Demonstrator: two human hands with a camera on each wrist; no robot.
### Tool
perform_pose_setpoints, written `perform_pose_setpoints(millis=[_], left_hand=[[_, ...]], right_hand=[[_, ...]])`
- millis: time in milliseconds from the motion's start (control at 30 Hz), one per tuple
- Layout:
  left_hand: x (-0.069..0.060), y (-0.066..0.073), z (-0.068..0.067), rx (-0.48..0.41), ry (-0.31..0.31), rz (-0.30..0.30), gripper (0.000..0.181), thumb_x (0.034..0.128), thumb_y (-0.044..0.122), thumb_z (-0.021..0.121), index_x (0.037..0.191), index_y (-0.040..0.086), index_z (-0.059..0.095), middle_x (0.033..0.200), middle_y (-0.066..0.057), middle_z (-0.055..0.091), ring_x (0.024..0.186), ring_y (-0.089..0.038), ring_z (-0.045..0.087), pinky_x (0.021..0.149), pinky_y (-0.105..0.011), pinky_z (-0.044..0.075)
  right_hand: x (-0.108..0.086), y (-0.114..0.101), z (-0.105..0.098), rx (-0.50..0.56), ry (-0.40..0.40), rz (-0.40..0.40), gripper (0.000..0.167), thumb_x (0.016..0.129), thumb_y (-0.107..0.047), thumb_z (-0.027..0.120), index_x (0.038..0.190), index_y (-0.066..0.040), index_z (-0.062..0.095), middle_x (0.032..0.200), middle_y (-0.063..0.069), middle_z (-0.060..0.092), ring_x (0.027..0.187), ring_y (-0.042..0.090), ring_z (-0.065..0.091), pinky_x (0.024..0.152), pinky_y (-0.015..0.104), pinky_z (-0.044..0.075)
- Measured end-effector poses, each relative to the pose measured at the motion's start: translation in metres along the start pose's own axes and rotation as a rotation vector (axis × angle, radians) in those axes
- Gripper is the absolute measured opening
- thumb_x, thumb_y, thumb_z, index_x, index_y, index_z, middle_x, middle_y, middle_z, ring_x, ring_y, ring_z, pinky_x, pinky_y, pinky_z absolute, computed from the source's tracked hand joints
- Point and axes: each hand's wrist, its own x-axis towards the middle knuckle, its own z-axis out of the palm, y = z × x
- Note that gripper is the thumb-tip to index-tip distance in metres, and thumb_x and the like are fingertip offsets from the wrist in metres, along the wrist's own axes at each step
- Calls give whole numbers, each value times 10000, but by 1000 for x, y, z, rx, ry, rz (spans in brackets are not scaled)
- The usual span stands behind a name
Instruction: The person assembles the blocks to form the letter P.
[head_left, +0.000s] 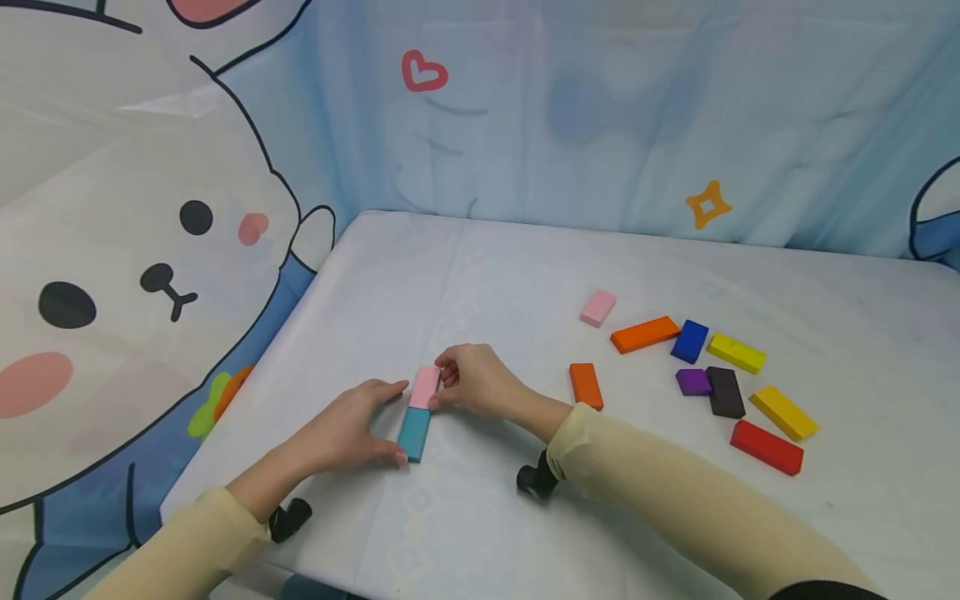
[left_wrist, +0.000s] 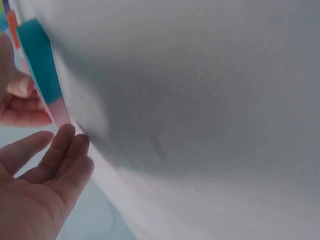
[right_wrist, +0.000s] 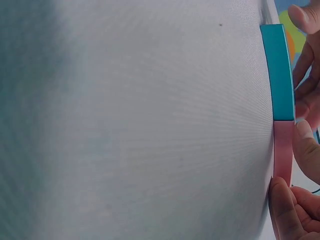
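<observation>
A pink block (head_left: 425,387) and a teal block (head_left: 414,433) lie end to end on the white cloth, their short ends touching. My right hand (head_left: 480,382) pinches the pink block between thumb and fingers, seen also in the right wrist view, where the pink block (right_wrist: 283,150) meets the teal block (right_wrist: 280,72). To the left of the blocks, my left hand (head_left: 348,429) has its fingers spread, the thumb at the teal block's lower end. In the left wrist view the left hand (left_wrist: 45,185) is near the pink end (left_wrist: 58,112), its fingers extended.
Right of the hands lie an orange block (head_left: 586,385), another pink block (head_left: 597,307) and several others, among them blue (head_left: 689,341), black (head_left: 725,392), yellow (head_left: 784,412) and red (head_left: 767,447). A printed curtain (head_left: 600,117) hangs behind the table.
</observation>
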Motion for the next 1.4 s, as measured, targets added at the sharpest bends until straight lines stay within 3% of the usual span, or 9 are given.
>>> perform_pose_setpoints(millis=[167, 367, 767, 933, 1100, 1400], left_hand=[[11, -5, -7, -13, -74, 65, 1016, 750, 296, 926, 1563, 17, 383, 1547, -218, 466, 1441, -400, 445, 1166, -574, 409], [23, -4, -10, -13, -152, 58, 1109, 741, 297, 934, 1608, 47, 289, 1625, -219, 355, 1505, -407, 350, 1200, -586, 359], [31, 2, -9, 51, -164, 55, 1076, 729, 318, 939, 1589, 54, 348, 1631, -207, 343, 1495, -413, 346, 1171, -588, 400], [31, 3, -8, 49, -163, 48, 1065, 734, 293, 938, 1586, 44, 350, 1633, -216, 337, 1499, -421, 339, 1176, -587, 393], [29, 1, -9, 47, -160, 59, 1062, 736, 260, 937, 1582, 16, 343, 1628, -225, 338, 1499, -425, 337, 1177, -581, 394], [25, 2, -10, 39, -155, 52, 1052, 738, 247, 935, 1575, 0, 349, 1623, -236, 339, 1491, -438, 345, 1164, -590, 406]], right_hand=[[-3, 2, -2, 6, -4, 13, 555, 773, -210, 912, 1224, 25, 690, 962, 46, 731, 868, 119, 645, 833, 264, 580], [-9, 4, -5, 23, -12, 23, 559, 783, -214, 905, 1239, 20, 683, 943, 32, 720, 847, 111, 630, 814, 249, 570], [-45, 15, -21, 99, -34, 42, 550, 810, -231, 883, 1268, -8, 677, 934, 10, 687, 837, 109, 609, 796, 225, 575], [-64, 28, -43, 118, 17, 45, 556, 840, -244, 858, 1304, -9, 662, 1041, 45, 724, 930, 138, 671, 881, 302, 602], [-78, 56, -78, 79, 112, 55, 545, 894, -253, 808, 1330, 24, 636, 1149, 140, 738, 1033, 248, 704, 951, 410, 599], [-101, 108, -127, -45, 301, 317, 728, 928, -332, 763, 1461, 76, 484, 1343, 274, 631, 1216, 401, 624, 1016, 518, 553]])
